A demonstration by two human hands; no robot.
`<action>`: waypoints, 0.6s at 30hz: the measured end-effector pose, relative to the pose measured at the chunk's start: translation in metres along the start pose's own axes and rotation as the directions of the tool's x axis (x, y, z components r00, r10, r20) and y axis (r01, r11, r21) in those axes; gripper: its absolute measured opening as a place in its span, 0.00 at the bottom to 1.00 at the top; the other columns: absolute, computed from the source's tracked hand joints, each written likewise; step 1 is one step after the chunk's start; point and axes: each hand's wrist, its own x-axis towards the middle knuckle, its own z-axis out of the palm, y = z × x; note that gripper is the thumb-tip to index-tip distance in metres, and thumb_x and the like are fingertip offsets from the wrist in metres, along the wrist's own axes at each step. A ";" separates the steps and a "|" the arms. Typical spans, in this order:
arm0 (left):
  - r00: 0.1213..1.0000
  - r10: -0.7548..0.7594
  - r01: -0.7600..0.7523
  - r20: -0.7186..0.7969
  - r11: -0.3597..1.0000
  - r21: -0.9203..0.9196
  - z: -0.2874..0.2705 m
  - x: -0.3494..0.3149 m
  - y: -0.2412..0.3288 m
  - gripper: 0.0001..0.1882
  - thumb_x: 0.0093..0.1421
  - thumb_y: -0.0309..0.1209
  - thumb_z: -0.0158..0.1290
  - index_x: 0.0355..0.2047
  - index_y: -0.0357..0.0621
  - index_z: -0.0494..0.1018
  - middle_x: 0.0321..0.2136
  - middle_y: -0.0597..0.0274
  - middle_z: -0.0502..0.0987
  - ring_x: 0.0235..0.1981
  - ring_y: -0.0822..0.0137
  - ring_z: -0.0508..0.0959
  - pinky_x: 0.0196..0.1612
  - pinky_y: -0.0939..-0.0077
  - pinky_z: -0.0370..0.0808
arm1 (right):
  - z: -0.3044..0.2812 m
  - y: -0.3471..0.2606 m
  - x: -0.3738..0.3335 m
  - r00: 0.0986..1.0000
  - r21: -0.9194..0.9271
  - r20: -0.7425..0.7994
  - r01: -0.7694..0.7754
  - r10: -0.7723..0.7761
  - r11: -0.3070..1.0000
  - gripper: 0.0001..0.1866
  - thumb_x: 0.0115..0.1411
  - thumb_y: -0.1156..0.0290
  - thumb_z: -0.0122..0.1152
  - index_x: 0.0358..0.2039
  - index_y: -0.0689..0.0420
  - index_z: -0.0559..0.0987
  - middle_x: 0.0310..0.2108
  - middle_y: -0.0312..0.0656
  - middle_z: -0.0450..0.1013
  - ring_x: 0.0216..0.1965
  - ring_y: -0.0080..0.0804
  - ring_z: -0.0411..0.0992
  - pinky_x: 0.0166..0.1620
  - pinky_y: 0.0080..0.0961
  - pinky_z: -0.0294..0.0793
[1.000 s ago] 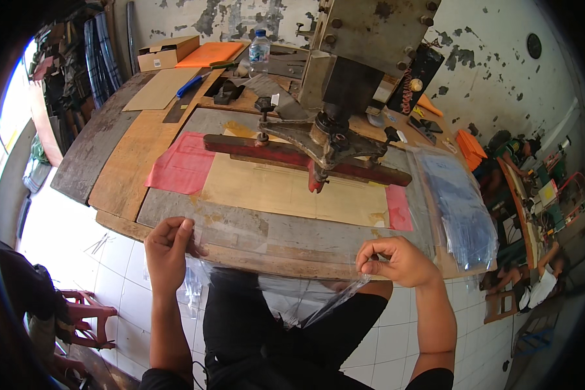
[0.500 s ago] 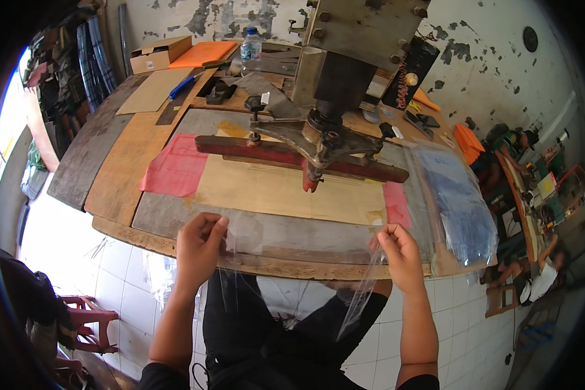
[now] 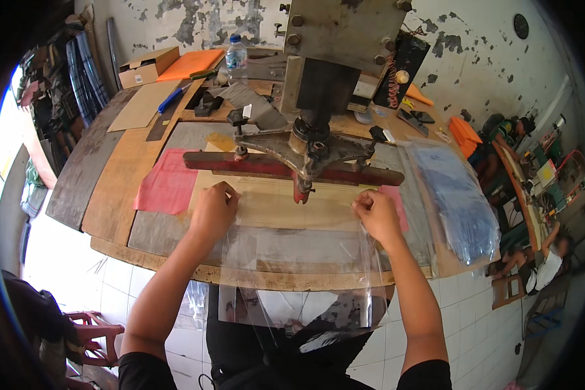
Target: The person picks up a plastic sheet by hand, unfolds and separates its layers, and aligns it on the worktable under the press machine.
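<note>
A clear plastic sheet [image 3: 292, 250] stretches between my two hands. My left hand [image 3: 214, 209] pinches its far left corner, while my right hand [image 3: 378, 213] grips the far right one. Both hands are just in front of a long press bar [image 3: 253, 166], over a beige sheet [image 3: 273, 209] on the grey work plate [image 3: 159, 231]. The near part of the plastic hangs past the table edge above my lap. Pink pieces [image 3: 170, 182] lie at the left and right ends of the beige sheet. The bar hangs from a metal bracket [image 3: 312, 146] under the machine head.
A stack of clear plastic sheets [image 3: 452, 201] lies on the right. Toward the back are a water bottle [image 3: 236, 60], a cardboard box [image 3: 148, 67], orange sheets [image 3: 192, 65] and a blue-handled tool [image 3: 173, 97]. Other people [image 3: 510, 133] sit at the far right. A red stool [image 3: 94, 335] stands lower left.
Both hands have moved forward and closer together, from the table's near edge to just before the press bar. The plastic sheet has come with them, now spread across the plate.
</note>
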 end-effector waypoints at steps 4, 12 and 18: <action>0.999 -0.025 0.026 -0.045 0.999 0.029 -0.005 0.000 0.016 0.08 0.62 0.29 0.62 0.36 0.36 0.81 0.18 0.52 0.79 0.19 0.56 0.79 0.28 0.63 0.73 | -0.001 -0.008 -0.003 0.999 -0.089 -0.018 0.042 -0.044 0.995 0.06 0.62 0.75 0.70 0.37 0.62 0.84 0.23 0.43 0.78 0.25 0.29 0.77 0.32 0.28 0.74; 0.999 0.047 -0.048 0.024 0.995 0.085 0.001 0.001 0.001 0.09 0.62 0.28 0.62 0.39 0.36 0.83 0.20 0.50 0.80 0.20 0.55 0.79 0.30 0.62 0.74 | -0.003 0.001 -0.011 0.967 -0.181 -0.079 0.225 -0.242 0.957 0.07 0.62 0.74 0.68 0.39 0.60 0.87 0.32 0.48 0.79 0.34 0.46 0.79 0.39 0.40 0.77; 0.994 0.017 -0.019 0.109 1.000 0.022 -0.017 -0.005 0.007 0.11 0.63 0.27 0.60 0.43 0.32 0.83 0.25 0.47 0.81 0.23 0.61 0.80 0.32 0.65 0.75 | -0.023 -0.016 -0.016 0.964 -0.301 0.092 0.266 -0.250 0.916 0.11 0.63 0.74 0.65 0.45 0.56 0.88 0.31 0.46 0.76 0.35 0.46 0.77 0.41 0.41 0.77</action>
